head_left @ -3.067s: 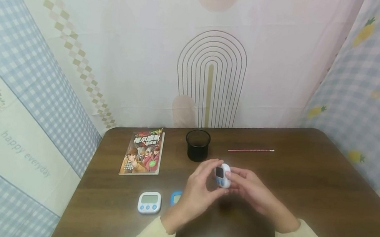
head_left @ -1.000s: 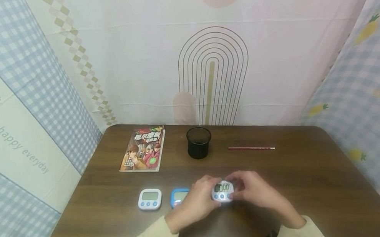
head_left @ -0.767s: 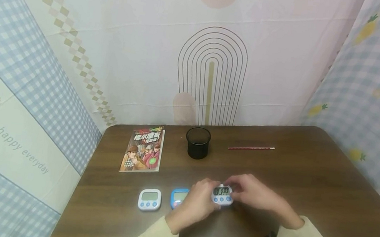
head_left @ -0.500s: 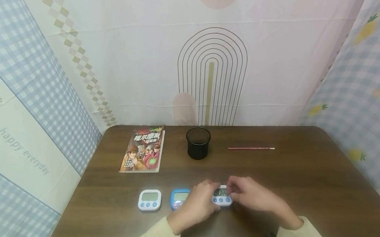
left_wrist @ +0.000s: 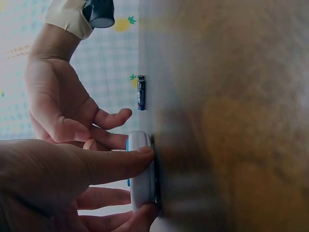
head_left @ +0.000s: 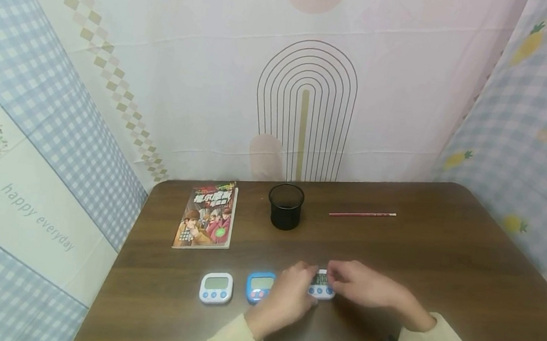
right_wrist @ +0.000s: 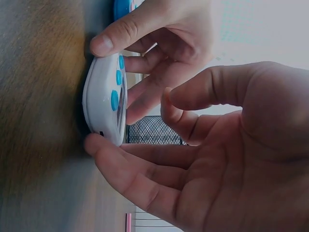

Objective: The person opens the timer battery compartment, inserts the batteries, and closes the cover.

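A white kitchen timer [head_left: 322, 292] with blue buttons stands at the table's middle, its digits partly showing. My left hand [head_left: 285, 297] grips its left side, thumb near the lower edge and fingers behind. At its right end is my right hand [head_left: 367, 283]. In the right wrist view, fingertips of the right hand [right_wrist: 207, 145] touch the timer's end [right_wrist: 104, 101], while thumb and forefinger meet above it. Whether anything lies between them cannot be made out. A blue timer [head_left: 259, 287] lies beside the left hand, and another white timer [head_left: 216, 288] is further left.
A black mesh pen cup [head_left: 285, 208] stands at the back, between a comic-style book [head_left: 205, 216] and a red pencil [head_left: 362, 215]. The left wrist view shows a dark battery-like cylinder [left_wrist: 141, 92] on the wooden table [head_left: 446, 238].
The timer has come down from mid-air to the table and turned its display toward the head view. My right fingers have shifted from its right edge to over the display's upper right corner.
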`<state>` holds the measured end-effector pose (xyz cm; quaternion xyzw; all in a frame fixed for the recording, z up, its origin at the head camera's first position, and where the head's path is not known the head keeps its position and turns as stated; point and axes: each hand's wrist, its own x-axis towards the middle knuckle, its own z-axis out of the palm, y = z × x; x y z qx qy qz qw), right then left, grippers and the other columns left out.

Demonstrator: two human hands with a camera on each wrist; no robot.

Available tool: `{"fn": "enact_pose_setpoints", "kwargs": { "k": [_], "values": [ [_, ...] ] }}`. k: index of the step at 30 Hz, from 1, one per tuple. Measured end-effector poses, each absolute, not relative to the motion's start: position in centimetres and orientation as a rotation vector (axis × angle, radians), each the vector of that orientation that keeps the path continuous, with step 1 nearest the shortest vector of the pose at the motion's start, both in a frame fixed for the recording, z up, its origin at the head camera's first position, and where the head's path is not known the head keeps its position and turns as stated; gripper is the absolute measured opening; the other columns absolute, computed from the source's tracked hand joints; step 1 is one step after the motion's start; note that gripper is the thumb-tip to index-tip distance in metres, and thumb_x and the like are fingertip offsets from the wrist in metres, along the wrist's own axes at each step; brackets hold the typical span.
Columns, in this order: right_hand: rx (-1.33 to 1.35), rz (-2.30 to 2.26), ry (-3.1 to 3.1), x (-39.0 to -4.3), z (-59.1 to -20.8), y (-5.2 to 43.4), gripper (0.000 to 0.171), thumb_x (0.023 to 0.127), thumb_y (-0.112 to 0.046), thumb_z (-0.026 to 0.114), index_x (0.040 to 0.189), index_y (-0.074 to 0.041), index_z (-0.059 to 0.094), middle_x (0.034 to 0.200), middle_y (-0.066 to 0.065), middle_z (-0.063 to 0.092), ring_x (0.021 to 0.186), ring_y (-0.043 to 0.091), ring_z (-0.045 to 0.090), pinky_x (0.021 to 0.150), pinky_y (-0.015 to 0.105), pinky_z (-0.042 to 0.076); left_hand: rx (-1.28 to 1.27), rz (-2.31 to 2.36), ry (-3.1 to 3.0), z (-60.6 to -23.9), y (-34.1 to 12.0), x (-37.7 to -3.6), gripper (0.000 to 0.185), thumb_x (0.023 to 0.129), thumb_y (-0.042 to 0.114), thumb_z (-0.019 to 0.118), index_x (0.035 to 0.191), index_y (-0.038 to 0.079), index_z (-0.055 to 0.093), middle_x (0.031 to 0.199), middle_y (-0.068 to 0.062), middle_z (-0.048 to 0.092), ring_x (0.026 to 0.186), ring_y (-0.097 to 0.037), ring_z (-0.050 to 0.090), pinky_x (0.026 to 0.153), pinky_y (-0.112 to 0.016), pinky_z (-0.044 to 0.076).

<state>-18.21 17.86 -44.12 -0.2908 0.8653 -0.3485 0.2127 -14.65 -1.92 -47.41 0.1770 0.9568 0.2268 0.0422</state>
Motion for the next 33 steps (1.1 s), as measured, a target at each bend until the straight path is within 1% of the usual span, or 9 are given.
{"fn": "enact_pose_setpoints", "kwargs": {
  "k": [4,12,14,18,21,25,29,33],
  "values": [
    [-0.82,-0.964,2.402,-18.3,-44.1,17.9,0.007,0.104,-0.014,0.061,0.099,-0.01,0.063,0.078,-0.005,0.056,0.065,0.008,0.05,0.055,0.023,0.042,0.522,0.696,2.907,-47.3,-1.8,-14.7,0.059,0.083,0.012,0.091,0.137,0.004,0.068,0.12,-0.011,0.07,0.104,-0.022,0.07,0.088,-0.032,0.063],
    [-0.813,-0.947,2.441,-18.1,-44.0,17.9,0.006,0.103,-0.016,0.062,0.1,-0.011,0.064,0.078,-0.005,0.057,0.066,0.009,0.05,0.056,0.024,0.043,0.573,0.691,2.946,-47.4,-2.1,-14.6,0.066,0.078,0.01,0.092,0.138,0.004,0.067,0.121,-0.013,0.068,0.1,-0.022,0.07,0.082,-0.028,0.062],
    [-0.792,-0.941,2.481,-18.1,-43.9,18.0,0.005,0.103,-0.017,0.064,0.102,-0.012,0.066,0.078,-0.005,0.057,0.066,0.009,0.05,0.057,0.025,0.043,0.58,0.686,2.95,-47.3,-2.2,-14.5,0.067,0.077,0.011,0.093,0.139,0.005,0.067,0.122,-0.013,0.068,0.098,-0.022,0.07,0.08,-0.028,0.061],
    [-0.747,-0.947,2.557,-18.0,-43.5,18.1,0.008,0.101,-0.019,0.067,0.106,-0.012,0.068,0.078,-0.006,0.058,0.065,0.01,0.049,0.056,0.026,0.043,0.576,0.708,2.947,-46.6,-2.7,-14.5,0.07,0.074,0.014,0.095,0.138,0.007,0.067,0.125,-0.013,0.067,0.096,-0.023,0.071,0.079,-0.031,0.061],
    [-0.747,-0.96,2.562,-18.0,-43.3,18.1,0.012,0.101,-0.021,0.068,0.108,-0.012,0.068,0.079,-0.006,0.06,0.064,0.01,0.049,0.056,0.027,0.044,0.579,0.784,2.945,-45.9,-3.3,-14.6,0.069,0.073,0.012,0.096,0.137,0.006,0.068,0.127,-0.014,0.067,0.1,-0.025,0.071,0.083,-0.034,0.062],
    [-0.791,-0.963,2.555,-18.0,-43.2,18.0,0.017,0.101,-0.025,0.069,0.111,-0.01,0.068,0.083,-0.006,0.064,0.065,0.008,0.051,0.057,0.026,0.045,0.609,0.844,2.954,-45.1,-4.1,-14.7,0.065,0.077,0.01,0.093,0.137,0.007,0.069,0.131,-0.014,0.067,0.108,-0.028,0.071,0.09,-0.038,0.062],
    [-0.84,-0.969,2.555,-18.1,-43.2,17.9,0.023,0.102,-0.028,0.07,0.114,-0.01,0.068,0.091,-0.006,0.068,0.072,0.006,0.055,0.062,0.025,0.047,0.676,0.826,2.976,-44.4,-5.2,-14.9,0.063,0.08,0.014,0.092,0.138,0.01,0.068,0.132,-0.013,0.068,0.114,-0.028,0.07,0.097,-0.042,0.06],
    [-0.875,-0.983,2.565,-18.5,-43.3,17.9,0.027,0.102,-0.031,0.07,0.117,-0.01,0.069,0.101,-0.006,0.072,0.082,0.007,0.059,0.071,0.025,0.051,0.753,0.804,2.957,-43.9,-7.0,-15.2,0.063,0.082,0.014,0.091,0.14,0.008,0.066,0.133,-0.012,0.068,0.118,-0.027,0.069,0.103,-0.042,0.058]
  ]
}}
